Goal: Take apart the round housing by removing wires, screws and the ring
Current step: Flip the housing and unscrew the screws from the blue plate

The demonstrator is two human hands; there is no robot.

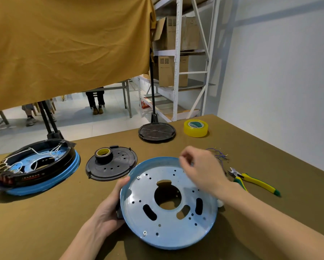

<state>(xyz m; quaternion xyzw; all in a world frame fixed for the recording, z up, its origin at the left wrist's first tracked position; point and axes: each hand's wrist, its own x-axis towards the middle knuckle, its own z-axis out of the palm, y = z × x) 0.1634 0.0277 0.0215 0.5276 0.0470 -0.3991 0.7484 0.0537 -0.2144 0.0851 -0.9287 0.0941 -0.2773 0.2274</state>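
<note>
The left hand (108, 205) grips the near-left rim of the round blue metal housing (168, 203); the right hand (200, 169), fingers curled, hovers over its far edge, contents indiscernible.

Markings on the cardboard boxes (173, 70) and yellow tape roll (195, 128) are illegible.
</note>
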